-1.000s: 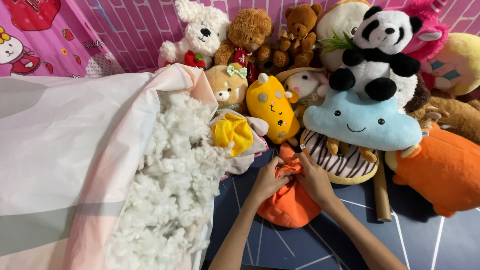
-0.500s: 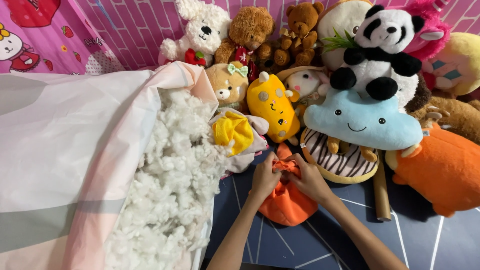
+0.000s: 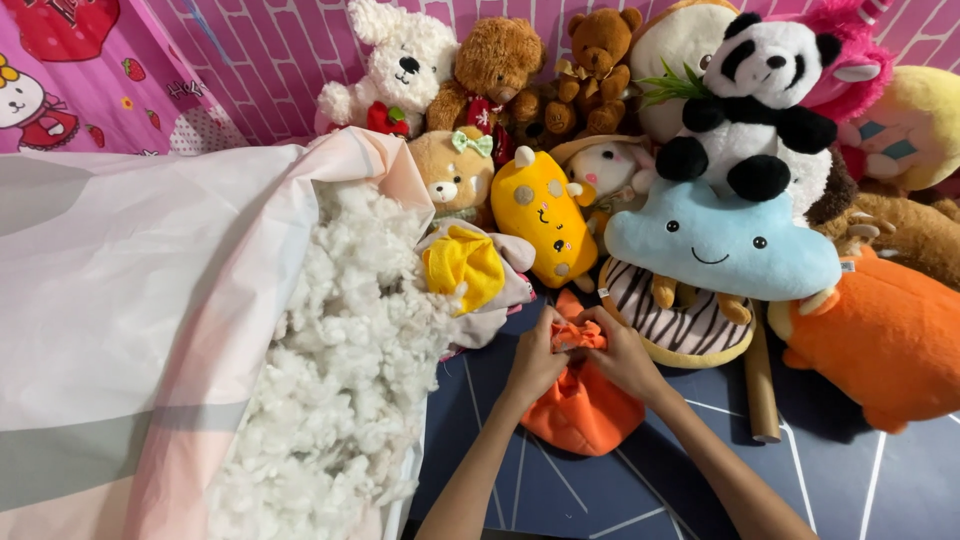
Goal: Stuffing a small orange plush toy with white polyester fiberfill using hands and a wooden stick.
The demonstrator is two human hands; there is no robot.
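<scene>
Single head-worn view, looking steeply down and forward over the person's own forearms.

The scene is seen from close above: the left hand (image 3: 533, 362) and right hand (image 3: 618, 352) are framed low of centre, both arms entering from the bottom edge. The dark floor mat (image 3: 850, 470) is taken in at the near edge, the pink brick-patterned wall (image 3: 290, 60) at the top, as the far limit. No second view is provided, so nothing is shared.
</scene>
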